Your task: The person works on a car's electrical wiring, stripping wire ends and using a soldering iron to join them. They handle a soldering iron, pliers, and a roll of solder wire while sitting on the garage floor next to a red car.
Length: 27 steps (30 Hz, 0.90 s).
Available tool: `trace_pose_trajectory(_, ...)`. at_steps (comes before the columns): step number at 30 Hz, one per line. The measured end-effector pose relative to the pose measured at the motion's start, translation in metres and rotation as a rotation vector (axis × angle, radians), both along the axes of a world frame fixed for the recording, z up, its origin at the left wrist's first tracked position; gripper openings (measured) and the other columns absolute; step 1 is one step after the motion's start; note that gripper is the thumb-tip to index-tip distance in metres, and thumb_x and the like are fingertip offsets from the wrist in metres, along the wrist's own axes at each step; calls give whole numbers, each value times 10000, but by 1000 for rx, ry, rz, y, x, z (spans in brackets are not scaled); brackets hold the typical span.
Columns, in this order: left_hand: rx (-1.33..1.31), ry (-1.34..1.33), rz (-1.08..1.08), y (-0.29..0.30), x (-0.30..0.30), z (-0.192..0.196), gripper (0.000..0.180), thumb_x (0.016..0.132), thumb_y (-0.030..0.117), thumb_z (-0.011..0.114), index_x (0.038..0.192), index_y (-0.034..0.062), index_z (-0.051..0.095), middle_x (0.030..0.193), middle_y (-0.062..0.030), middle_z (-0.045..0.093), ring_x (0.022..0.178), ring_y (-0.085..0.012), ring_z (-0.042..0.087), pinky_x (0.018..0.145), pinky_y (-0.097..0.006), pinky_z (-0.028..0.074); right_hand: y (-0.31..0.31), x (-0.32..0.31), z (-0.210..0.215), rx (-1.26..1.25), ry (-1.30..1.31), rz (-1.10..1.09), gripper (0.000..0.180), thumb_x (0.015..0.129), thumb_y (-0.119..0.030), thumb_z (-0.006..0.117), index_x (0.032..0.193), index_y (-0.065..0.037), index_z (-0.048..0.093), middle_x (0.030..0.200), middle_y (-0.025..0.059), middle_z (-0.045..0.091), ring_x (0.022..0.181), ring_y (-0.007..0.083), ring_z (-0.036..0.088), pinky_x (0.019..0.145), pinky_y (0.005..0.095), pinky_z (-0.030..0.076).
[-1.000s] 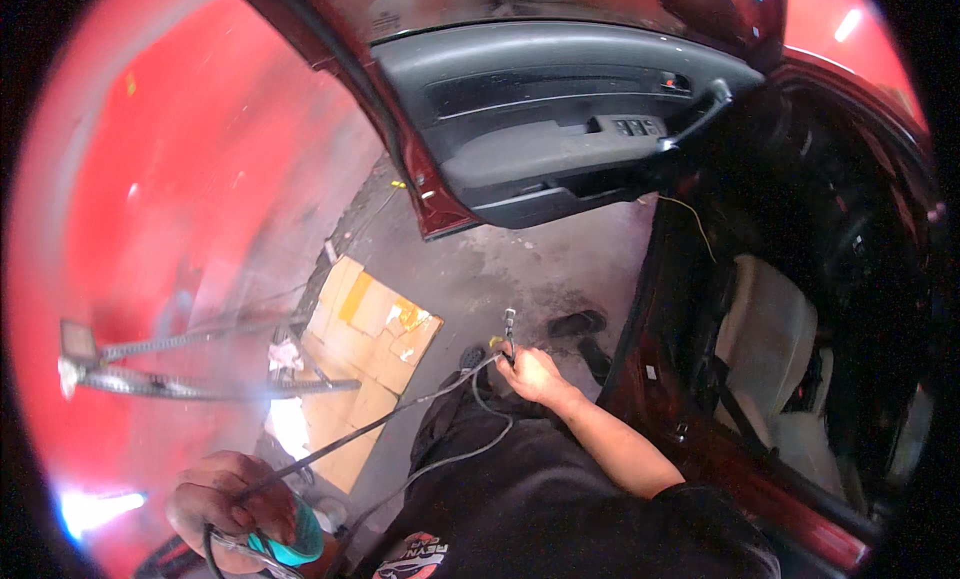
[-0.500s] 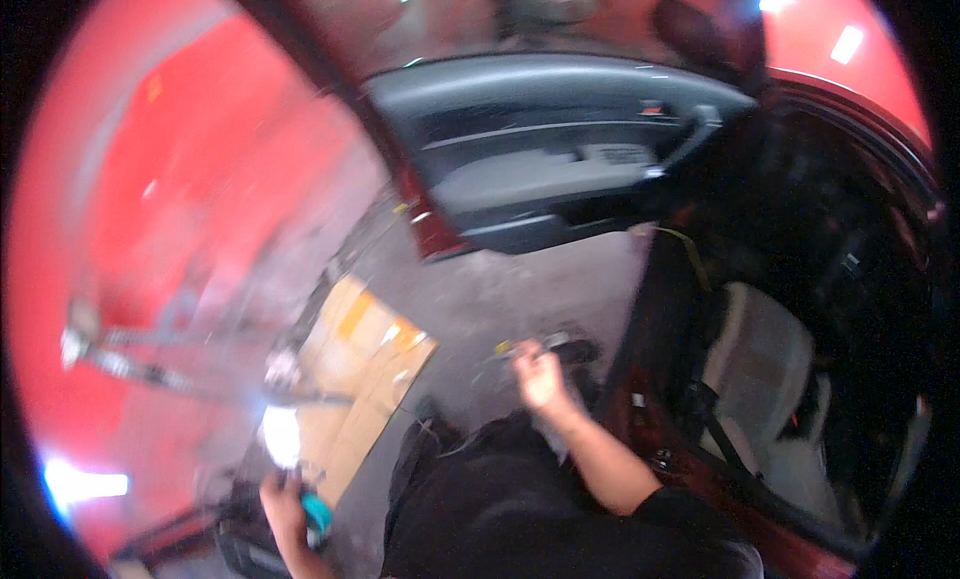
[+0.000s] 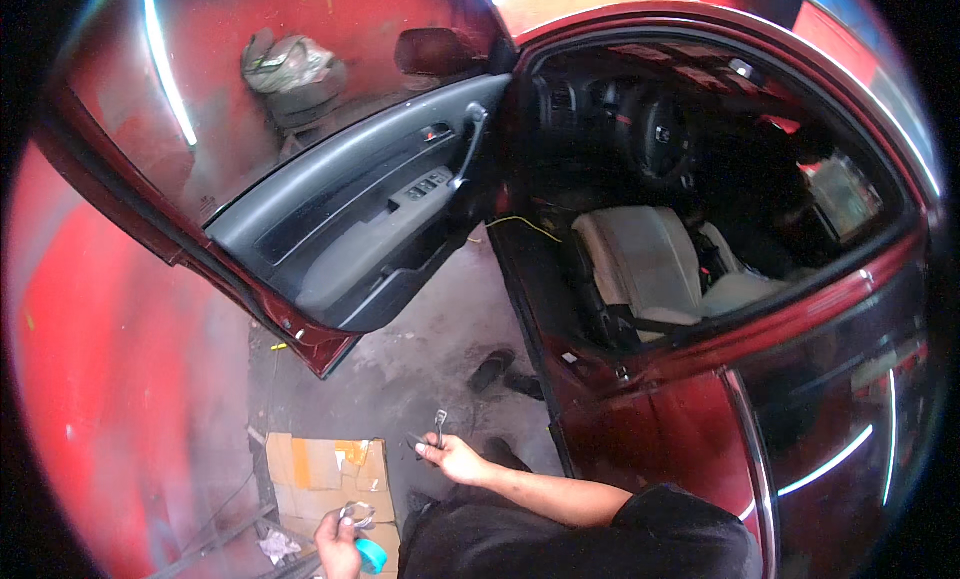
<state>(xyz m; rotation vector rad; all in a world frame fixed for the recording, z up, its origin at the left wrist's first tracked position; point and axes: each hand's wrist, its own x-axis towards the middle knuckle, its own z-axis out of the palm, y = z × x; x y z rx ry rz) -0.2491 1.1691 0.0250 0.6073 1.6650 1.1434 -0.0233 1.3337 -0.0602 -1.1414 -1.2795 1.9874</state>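
Observation:
My left hand [image 3: 340,547] is low in the view, with fingers curled. A teal ring-shaped piece [image 3: 371,556], like a roll of tape, sits against its palm side. A shiny, pale piece [image 3: 358,515] shows at its fingertips; its kind is unclear. Farther right, my right hand [image 3: 458,461] pinches a small dark tool with a metal end [image 3: 440,419], too small to name exactly. Both hands are in the air, outside a dark red car whose front door [image 3: 330,239] stands wide ajar.
A flattened cardboard sheet [image 3: 285,491] lies on the grey floor [image 3: 430,349]. The car's beige seat [image 3: 645,249] and steering wheel [image 3: 655,134] show through the doorway. A yellow cord [image 3: 525,222] hangs at the sill. My dark shoe [image 3: 490,371] is beside the car.
My view has swung right toward the car, so the door and seat appear farther left. My left hand has come nearer my body from the lower left; both hands keep their grip.

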Motion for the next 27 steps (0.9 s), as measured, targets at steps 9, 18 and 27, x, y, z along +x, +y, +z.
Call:
trace_pose_trajectory(9,60,-28,-306,51,23,-18,40,952,11,530,917,-8,522,721,-100,658,578,-153,622,537,-298,497,-65,-15,37,-258,171,-164,227,1014,-299,532,959,-101,629,669,-72,462,541,48,382,486,236,310)
trace_pose_trajectory(18,20,-1,-239,47,12,-47,320,967,72,530,1262,-48,568,1190,-132,633,1037,-207,608,885,-318,488,-46,-22,40,-317,199,-79,259,951,-361,640,816,-148,583,617,-100,423,483,33,298,438,238,209)
trace_pose_trajectory(27,-93,-25,9,122,42,12,373,980,222,577,1239,-46,579,1183,-130,620,1012,-229,600,880,-354,495,27,-7,37,-381,181,123,438,913,-535,618,715,-148,558,572,-65,448,412,47,337,385,242,250)
